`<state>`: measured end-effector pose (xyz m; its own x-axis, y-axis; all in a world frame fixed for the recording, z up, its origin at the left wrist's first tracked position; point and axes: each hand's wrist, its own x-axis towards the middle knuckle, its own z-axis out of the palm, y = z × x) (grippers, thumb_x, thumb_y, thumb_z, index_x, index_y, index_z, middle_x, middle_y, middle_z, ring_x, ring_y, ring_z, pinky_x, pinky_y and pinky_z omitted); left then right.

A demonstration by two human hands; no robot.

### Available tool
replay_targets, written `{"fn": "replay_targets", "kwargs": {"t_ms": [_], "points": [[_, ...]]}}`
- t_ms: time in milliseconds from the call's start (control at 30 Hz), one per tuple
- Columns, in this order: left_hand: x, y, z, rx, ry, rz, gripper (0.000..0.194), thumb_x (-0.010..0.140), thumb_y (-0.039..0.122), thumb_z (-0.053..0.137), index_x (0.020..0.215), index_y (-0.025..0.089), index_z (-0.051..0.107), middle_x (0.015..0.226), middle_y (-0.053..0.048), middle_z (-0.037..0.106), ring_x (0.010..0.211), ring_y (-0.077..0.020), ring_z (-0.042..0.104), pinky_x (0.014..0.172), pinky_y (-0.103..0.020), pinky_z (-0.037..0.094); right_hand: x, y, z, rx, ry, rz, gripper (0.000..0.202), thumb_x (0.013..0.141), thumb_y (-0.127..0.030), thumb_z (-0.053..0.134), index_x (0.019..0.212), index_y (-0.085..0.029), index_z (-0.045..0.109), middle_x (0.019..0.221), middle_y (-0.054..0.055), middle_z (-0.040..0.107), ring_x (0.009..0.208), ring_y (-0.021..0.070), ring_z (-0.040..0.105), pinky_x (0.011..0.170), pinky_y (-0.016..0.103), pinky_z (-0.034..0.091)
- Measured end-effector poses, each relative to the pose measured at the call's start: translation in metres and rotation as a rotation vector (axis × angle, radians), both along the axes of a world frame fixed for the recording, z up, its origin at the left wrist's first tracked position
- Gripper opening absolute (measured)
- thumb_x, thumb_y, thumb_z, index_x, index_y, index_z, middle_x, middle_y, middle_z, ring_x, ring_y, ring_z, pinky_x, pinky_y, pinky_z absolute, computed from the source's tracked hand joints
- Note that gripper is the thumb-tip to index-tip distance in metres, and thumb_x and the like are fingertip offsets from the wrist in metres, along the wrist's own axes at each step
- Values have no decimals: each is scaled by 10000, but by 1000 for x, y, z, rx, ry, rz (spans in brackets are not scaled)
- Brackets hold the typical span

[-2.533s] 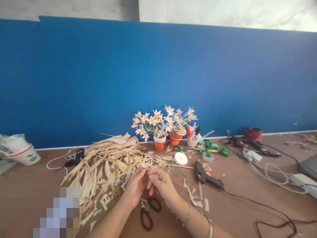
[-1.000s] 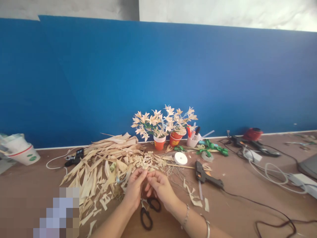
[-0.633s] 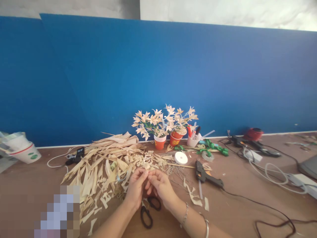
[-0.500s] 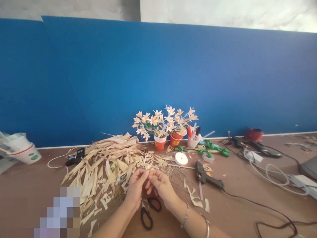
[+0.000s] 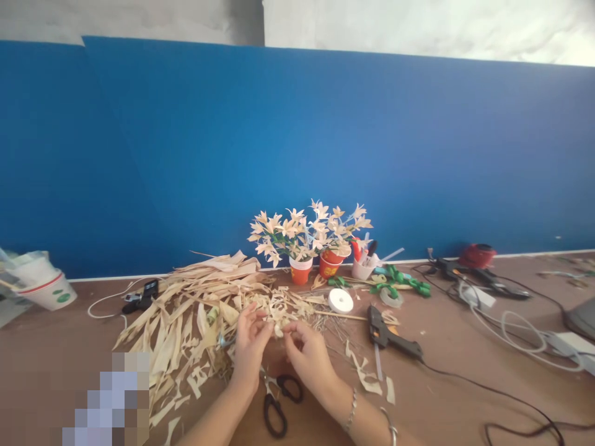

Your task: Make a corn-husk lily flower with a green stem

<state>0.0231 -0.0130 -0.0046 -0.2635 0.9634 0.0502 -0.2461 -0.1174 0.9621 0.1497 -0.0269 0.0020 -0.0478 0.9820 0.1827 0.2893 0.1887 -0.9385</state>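
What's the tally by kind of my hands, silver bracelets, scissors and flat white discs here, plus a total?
Hands: 2 (left hand, right hand)
Silver bracelets: 2
Scissors: 1 pair
Flat white disc: 1
Total: 6

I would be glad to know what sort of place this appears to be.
It looks like a craft worktable, possibly in a small workshop: pale, handmade-looking flowers stand in red cups, a glue gun lies nearby, and dried leaf-like strips are heaped beside the hands.

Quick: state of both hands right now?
Left hand: open, fingers spread.
Right hand: fingertips at a small pale piece; whether it grips cannot be told.
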Motion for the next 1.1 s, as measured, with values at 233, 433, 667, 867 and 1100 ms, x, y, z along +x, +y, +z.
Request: {"fn": "replay_targets", "kwargs": {"t_ms": [233,433,667,867,1100], "points": [[-9,-1,5,300,505,97,193,736,303,649,912,225,666,1182,-84,519,1130,-265,480,954,-414,401,6,-2,2,144,-324,-30,176,818,-207,447,870,-193,615,686,45,673,595,178,616,584,245,422],[-15,2,4,202,549,255,229,834,343,512,725,187,641,981,-78,574,996,-245,545,943,-410,400,7,-2,2,175,-392,-67,181,831,-209,439,881,-191,612,678,49,679,563,172,611,566,235,395],[-12,-4,5,419,641,193,313,791,177,530,1098,217,578,1129,-97,573,1110,-251,497,995,-431,358,10,-1,1,191,-480,-64,186,844,-207,438,917,-193,609,721,54,694,607,179,634,580,231,381],[-7,-4,6,339,587,61,164,755,253,624,905,240,692,944,-72,653,961,-253,573,924,-413,419,9,-1,2,230,-535,-58,198,825,-169,438,916,-193,612,737,62,703,644,201,655,590,241,382],[-9,1,1,294,589,86,115,749,306,629,777,237,717,934,-70,615,939,-244,566,885,-398,443,8,-2,1,266,-517,-54,191,838,-169,427,891,-191,609,711,61,697,618,199,654,573,242,379]]}}
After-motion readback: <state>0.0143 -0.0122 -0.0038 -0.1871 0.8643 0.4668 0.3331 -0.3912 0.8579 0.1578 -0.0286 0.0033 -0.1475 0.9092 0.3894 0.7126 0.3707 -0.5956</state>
